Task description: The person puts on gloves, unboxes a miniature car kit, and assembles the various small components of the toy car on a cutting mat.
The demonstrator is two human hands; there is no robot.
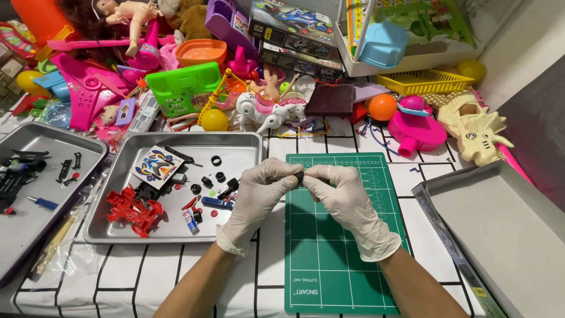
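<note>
Both gloved hands meet above the top of the green cutting mat (344, 247), pinching 1 small black part (299, 176) between them. The left hand (259, 194) grips it from the left, the right hand (344, 197) from the right, fingertips pressed together, so the part sits dead centre, equally near to each. It is too small and too covered to tell its long axis. Just left of the left hand, on the worktop, a metal tray (247, 141) holds more small black rings (216, 160), a red frame (134, 207) and a sticker sheet (157, 165).
</note>
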